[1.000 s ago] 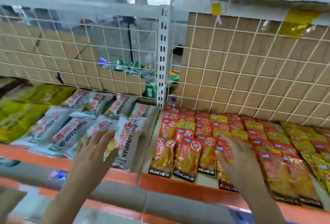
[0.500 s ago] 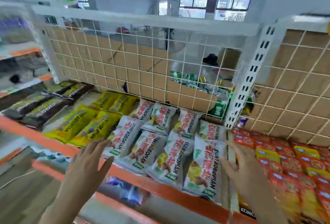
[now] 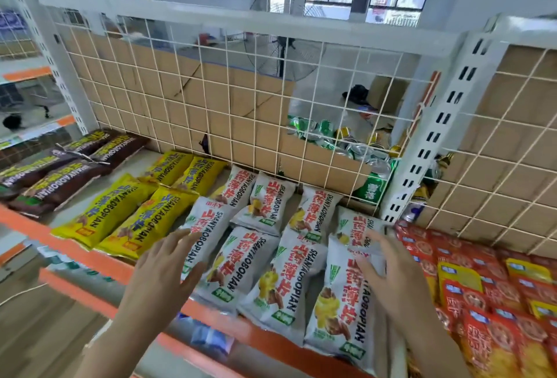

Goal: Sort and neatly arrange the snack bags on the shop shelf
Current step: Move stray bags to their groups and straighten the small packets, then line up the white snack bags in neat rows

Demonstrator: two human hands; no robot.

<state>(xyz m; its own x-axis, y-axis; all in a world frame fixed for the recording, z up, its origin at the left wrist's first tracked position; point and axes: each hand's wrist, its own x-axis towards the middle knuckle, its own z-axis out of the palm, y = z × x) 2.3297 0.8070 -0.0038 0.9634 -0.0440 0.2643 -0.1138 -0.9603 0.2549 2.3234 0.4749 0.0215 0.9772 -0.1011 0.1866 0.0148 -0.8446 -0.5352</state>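
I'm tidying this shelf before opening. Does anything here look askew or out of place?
Yes. The white bags lie at mixed angles and overlap one another, unlike the more even yellow bags beside them. The front-right white bag hangs out over the orange shelf edge.

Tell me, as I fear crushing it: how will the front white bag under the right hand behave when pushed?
The white bag looks puffed, so it is probably light and would dent under the right hand. Its glossy film likely slides over the neighbouring bag. Its lower end reaches the orange shelf edge, so a pull might tip it off.
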